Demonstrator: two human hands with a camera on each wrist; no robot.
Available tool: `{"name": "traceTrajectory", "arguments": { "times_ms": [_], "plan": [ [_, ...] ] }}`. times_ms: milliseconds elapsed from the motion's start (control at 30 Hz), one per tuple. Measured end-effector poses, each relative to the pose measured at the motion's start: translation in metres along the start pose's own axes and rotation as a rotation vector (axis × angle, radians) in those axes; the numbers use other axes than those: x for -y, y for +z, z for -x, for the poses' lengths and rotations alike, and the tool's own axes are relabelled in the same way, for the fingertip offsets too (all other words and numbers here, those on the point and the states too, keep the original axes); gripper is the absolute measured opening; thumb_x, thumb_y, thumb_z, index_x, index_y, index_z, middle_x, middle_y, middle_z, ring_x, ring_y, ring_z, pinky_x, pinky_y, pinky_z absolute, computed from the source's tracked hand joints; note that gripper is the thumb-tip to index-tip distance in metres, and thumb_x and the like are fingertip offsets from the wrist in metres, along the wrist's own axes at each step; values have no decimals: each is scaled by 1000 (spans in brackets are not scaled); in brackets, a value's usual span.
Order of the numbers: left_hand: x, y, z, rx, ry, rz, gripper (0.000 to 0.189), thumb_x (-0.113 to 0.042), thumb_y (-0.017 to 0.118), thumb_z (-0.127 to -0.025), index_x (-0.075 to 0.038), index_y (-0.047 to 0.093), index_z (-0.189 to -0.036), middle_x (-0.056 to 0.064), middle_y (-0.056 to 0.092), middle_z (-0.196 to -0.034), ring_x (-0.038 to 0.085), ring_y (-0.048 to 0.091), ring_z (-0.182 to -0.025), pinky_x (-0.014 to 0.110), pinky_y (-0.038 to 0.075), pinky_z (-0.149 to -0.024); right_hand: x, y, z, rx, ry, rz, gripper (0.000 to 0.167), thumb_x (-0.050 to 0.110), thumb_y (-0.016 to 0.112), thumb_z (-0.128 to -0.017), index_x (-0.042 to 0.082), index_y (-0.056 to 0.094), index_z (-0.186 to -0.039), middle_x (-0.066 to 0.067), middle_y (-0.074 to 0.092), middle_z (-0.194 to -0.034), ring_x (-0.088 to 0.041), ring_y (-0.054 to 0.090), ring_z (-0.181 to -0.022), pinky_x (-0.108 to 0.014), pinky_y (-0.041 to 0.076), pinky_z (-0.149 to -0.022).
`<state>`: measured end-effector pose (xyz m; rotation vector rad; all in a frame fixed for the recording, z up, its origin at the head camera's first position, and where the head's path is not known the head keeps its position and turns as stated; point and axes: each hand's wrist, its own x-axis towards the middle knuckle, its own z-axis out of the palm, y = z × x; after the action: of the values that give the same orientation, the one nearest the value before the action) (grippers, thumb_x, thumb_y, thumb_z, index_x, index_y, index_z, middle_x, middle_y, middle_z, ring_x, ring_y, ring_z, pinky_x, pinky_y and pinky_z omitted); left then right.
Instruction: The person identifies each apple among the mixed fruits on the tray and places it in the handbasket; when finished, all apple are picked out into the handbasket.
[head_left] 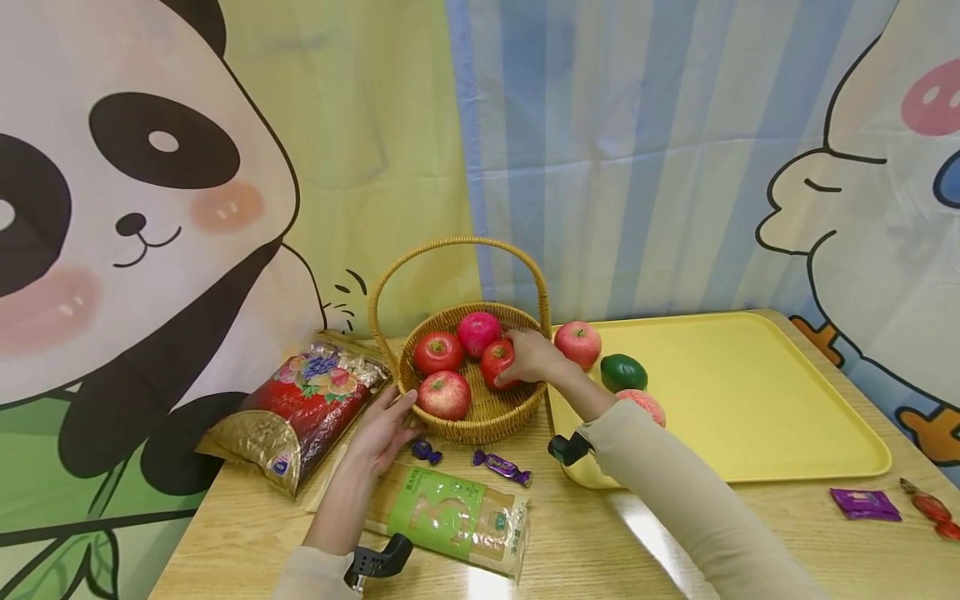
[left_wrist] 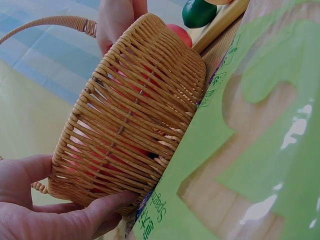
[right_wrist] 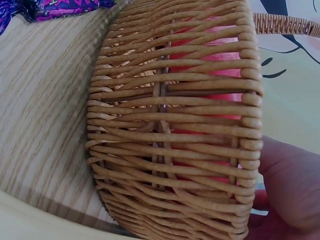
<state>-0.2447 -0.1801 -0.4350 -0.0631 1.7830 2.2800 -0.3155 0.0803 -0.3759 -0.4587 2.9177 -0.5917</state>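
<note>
A wicker basket [head_left: 480,429] with a tall arched handle stands on the table, holding several red and pink fruits. My right hand [head_left: 532,357] reaches over the basket's right side and grips a red apple [head_left: 495,364] inside it. At the front left rim, my left hand [head_left: 386,429] holds the basket; the left wrist view shows the thumb [left_wrist: 37,167] at the rim and fingers against the woven side. Beside the held apple lie a bright pink fruit [head_left: 479,334], another red apple [head_left: 438,352] and a paler apple [head_left: 445,395]. In the right wrist view, wickerwork hides most of the right hand.
Right of the basket is a yellow tray [head_left: 750,400] bearing a pink apple [head_left: 577,343], a green fruit [head_left: 623,372] and a partly covered pink fruit [head_left: 645,406]. A spaghetti pack [head_left: 442,512], purple candy [head_left: 504,467] and red-gold bag [head_left: 307,400] lie nearby.
</note>
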Motion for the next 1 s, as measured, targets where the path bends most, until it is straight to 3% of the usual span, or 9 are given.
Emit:
{"name": "traceTrajectory", "arguments": {
  "times_ms": [267,400,600,767,867,1000],
  "plan": [
    [1,-1,0,24,42,-38,68,-20,47,-102,-5,7,-156,24,19,-159,38,21,-146,56,34,-112,2,-4,2,29,32,34,88,39,80,-77,-7,41,-142,-23,51,-140,-35,48,-130,-43,44,-110],
    [2,-1,0,19,30,-34,69,-21,48,-102,-6,7,-156,23,19,-159,37,21,-147,56,34,-112,3,-5,5,27,8,44,87,38,80,-77,-6,41,-142,-23,52,-138,-35,48,-129,-43,45,-108],
    [1,-2,-1,-10,5,0,62,-15,43,-104,-9,11,-157,21,23,-159,35,24,-147,56,33,-113,-5,-15,13,-34,-125,-22,80,34,78,-80,-1,42,-143,-21,49,-142,-36,45,-133,-47,41,-111],
    [1,-1,0,-14,-4,2,62,-15,43,-104,-9,10,-157,20,22,-159,34,24,-147,56,33,-113,-25,-35,28,-26,-318,-181,69,29,75,-85,1,47,-141,-17,52,-142,-34,49,-131,-49,43,-109],
    [1,-1,-1,1,-1,-1,63,-15,42,-104,-9,8,-157,20,20,-160,34,23,-147,55,33,-114,-44,-53,41,12,-357,-277,58,24,73,-88,2,52,-137,-17,57,-136,-34,55,-125,-49,47,-105],
    [1,-1,-3,-2,-2,8,61,-15,41,-105,-10,10,-157,20,21,-160,34,23,-147,55,33,-114,-78,-74,56,47,-328,-345,46,20,71,-89,1,59,-129,-18,64,-125,-35,60,-118,-47,50,-101]
  ]
}}
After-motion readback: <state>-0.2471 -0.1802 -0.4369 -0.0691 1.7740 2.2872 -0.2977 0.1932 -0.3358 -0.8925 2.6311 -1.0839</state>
